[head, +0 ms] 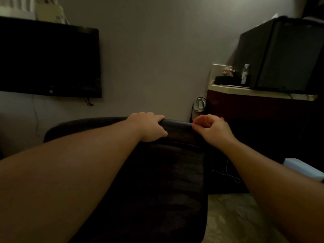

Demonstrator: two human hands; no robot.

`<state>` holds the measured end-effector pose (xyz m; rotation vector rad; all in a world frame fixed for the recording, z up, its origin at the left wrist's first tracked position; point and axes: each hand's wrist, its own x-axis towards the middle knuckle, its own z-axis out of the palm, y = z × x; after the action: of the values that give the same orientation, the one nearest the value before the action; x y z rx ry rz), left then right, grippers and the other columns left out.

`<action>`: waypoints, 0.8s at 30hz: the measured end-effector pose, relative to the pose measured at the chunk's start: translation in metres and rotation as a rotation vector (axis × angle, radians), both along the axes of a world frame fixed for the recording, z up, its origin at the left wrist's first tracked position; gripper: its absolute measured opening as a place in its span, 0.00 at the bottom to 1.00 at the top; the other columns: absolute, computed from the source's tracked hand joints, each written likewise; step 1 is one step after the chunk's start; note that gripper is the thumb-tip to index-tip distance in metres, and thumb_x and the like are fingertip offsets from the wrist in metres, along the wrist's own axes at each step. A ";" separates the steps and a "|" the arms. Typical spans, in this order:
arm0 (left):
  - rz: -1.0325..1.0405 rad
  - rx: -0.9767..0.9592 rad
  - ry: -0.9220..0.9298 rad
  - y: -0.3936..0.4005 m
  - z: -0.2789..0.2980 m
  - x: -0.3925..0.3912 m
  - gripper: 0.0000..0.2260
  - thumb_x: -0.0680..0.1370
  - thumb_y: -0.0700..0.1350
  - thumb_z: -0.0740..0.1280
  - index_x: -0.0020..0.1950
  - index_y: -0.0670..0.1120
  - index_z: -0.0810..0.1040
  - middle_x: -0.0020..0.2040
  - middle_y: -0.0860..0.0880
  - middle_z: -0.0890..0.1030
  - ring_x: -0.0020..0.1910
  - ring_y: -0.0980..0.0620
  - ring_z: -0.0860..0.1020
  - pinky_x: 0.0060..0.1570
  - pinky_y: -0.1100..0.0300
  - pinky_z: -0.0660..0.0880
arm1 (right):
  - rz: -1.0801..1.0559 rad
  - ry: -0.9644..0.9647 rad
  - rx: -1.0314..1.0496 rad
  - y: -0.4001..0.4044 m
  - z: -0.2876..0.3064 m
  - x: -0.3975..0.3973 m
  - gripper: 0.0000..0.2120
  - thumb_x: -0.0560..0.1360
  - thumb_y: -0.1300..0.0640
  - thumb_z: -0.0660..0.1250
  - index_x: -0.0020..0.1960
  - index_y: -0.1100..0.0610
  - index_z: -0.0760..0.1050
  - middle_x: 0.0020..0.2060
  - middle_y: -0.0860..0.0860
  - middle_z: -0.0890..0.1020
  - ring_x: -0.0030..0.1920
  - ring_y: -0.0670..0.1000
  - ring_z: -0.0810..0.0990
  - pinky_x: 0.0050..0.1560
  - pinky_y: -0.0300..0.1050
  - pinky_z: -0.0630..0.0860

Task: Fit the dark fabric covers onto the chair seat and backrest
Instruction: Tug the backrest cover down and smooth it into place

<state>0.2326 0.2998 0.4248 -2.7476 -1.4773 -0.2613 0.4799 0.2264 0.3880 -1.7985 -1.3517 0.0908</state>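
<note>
Both forearms reach out over the dark cover (163, 181) draped on the chair (84, 123), low in the middle of the view. Left hand (149, 127) grips the top edge of the backrest (177, 122), fingers (158, 118) curled over it, thumb in front. Right hand (213, 128) is balled at the backrest's right corner; whether it pinches cloth, hard to tell. Beyond, a counter (228, 88) with a bottle (245, 74) and a fridge (287, 55); a TV (49, 58) hangs on the wall.

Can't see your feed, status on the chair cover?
Left hand grips dark backrest top. Right hand pinches dark fabric cover edge. No obstruction visible.
</note>
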 end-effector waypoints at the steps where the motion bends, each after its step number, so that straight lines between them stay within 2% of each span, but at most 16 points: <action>1: 0.001 0.004 0.002 0.000 0.000 0.000 0.34 0.79 0.67 0.63 0.84 0.62 0.59 0.76 0.49 0.72 0.72 0.43 0.73 0.71 0.44 0.70 | 0.014 0.027 0.023 0.003 0.000 0.000 0.17 0.74 0.42 0.78 0.60 0.45 0.81 0.54 0.44 0.77 0.60 0.50 0.74 0.62 0.52 0.76; 3: -0.007 -0.002 0.009 -0.001 0.001 -0.001 0.34 0.79 0.67 0.64 0.84 0.61 0.60 0.76 0.49 0.72 0.72 0.43 0.73 0.71 0.44 0.70 | 0.023 0.048 0.050 0.006 0.000 0.000 0.12 0.75 0.47 0.78 0.56 0.47 0.82 0.53 0.46 0.79 0.52 0.46 0.75 0.53 0.45 0.74; 6: -0.016 -0.001 0.025 -0.004 0.005 -0.011 0.34 0.78 0.66 0.65 0.83 0.61 0.61 0.76 0.50 0.72 0.72 0.44 0.73 0.71 0.43 0.71 | -0.043 -0.028 0.168 0.005 -0.001 0.006 0.08 0.76 0.50 0.77 0.50 0.49 0.79 0.49 0.48 0.77 0.48 0.47 0.78 0.51 0.47 0.78; 8: 0.027 0.051 0.059 -0.002 0.009 -0.023 0.35 0.78 0.69 0.63 0.83 0.62 0.61 0.77 0.49 0.72 0.72 0.43 0.73 0.70 0.43 0.72 | -0.062 -0.183 0.310 -0.002 -0.004 0.012 0.09 0.77 0.50 0.75 0.46 0.47 0.74 0.47 0.48 0.76 0.44 0.47 0.76 0.50 0.49 0.78; 10: 0.118 0.066 0.087 0.001 0.014 -0.039 0.35 0.78 0.71 0.61 0.83 0.63 0.59 0.79 0.48 0.70 0.75 0.42 0.71 0.69 0.42 0.71 | -0.019 -0.432 0.359 -0.007 -0.010 0.015 0.09 0.78 0.45 0.73 0.48 0.47 0.75 0.47 0.48 0.76 0.44 0.50 0.75 0.48 0.49 0.76; 12: 0.188 0.013 0.098 0.006 0.017 -0.053 0.35 0.79 0.72 0.61 0.84 0.62 0.59 0.80 0.47 0.69 0.77 0.42 0.69 0.72 0.41 0.69 | 0.003 -0.610 0.298 -0.006 -0.015 0.009 0.13 0.80 0.39 0.69 0.54 0.47 0.77 0.47 0.48 0.76 0.45 0.52 0.76 0.48 0.49 0.77; 14: 0.212 -0.082 0.065 0.009 0.016 -0.063 0.34 0.80 0.70 0.63 0.84 0.61 0.61 0.80 0.46 0.69 0.77 0.42 0.69 0.74 0.42 0.68 | -0.036 -0.730 0.195 -0.002 -0.017 -0.004 0.16 0.80 0.34 0.64 0.57 0.45 0.74 0.49 0.49 0.75 0.46 0.54 0.76 0.47 0.50 0.78; 16: 0.211 -0.128 0.027 0.009 0.011 -0.070 0.34 0.80 0.69 0.64 0.84 0.62 0.58 0.80 0.45 0.69 0.76 0.41 0.70 0.74 0.43 0.67 | -0.016 -0.846 0.092 0.001 -0.020 -0.013 0.15 0.80 0.35 0.62 0.58 0.45 0.71 0.52 0.50 0.72 0.48 0.56 0.74 0.45 0.50 0.75; 18: 0.221 -0.071 0.044 0.010 0.003 -0.074 0.36 0.78 0.73 0.62 0.84 0.66 0.55 0.80 0.47 0.68 0.77 0.40 0.69 0.74 0.38 0.65 | 0.080 -0.928 -0.010 -0.007 -0.019 -0.007 0.14 0.80 0.38 0.63 0.60 0.44 0.70 0.56 0.51 0.71 0.53 0.58 0.74 0.47 0.49 0.73; 21: 0.218 0.036 0.069 0.011 -0.009 -0.076 0.36 0.77 0.75 0.60 0.82 0.69 0.52 0.79 0.49 0.68 0.76 0.38 0.67 0.72 0.33 0.64 | 0.097 -0.927 -0.135 -0.017 -0.009 0.016 0.18 0.78 0.37 0.67 0.65 0.42 0.69 0.65 0.53 0.68 0.60 0.60 0.75 0.55 0.55 0.79; 24: 0.216 0.036 0.044 0.013 -0.012 -0.073 0.36 0.77 0.75 0.60 0.82 0.69 0.53 0.80 0.48 0.67 0.77 0.37 0.65 0.73 0.32 0.62 | -0.023 -0.785 -0.177 -0.013 0.000 0.017 0.23 0.77 0.32 0.67 0.66 0.42 0.70 0.73 0.56 0.64 0.62 0.64 0.77 0.59 0.61 0.81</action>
<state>0.1594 0.3124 0.4128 -2.5203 -1.7213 -0.2190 0.4973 0.2138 0.3875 -2.0968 -1.8964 -0.5820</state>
